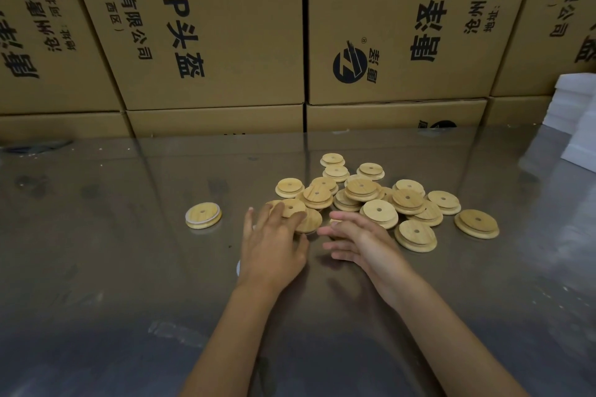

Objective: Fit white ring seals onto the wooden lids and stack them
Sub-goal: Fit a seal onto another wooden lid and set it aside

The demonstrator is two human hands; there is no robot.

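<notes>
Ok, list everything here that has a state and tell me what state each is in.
Lone round wooden lid: white ring seal fitted, set apart left.
Pile of round wooden lids: loose, unsealed, unstacked.
Left hand: open, fingers resting on a pile lid.
Right hand: open, empty.

Pale tan wooden lids (380,200) are showing faint grain, each with a small dark centre hole. One lid apart on the left (203,215) is wearing a white ring at its edge. The table (113,235) is gleaming dull grey (streaked with brownish reflections). The cardboard boxes (209,26) are standing brown, carrying black printed characters. White blocks (577,116) are sitting at the right.
</notes>
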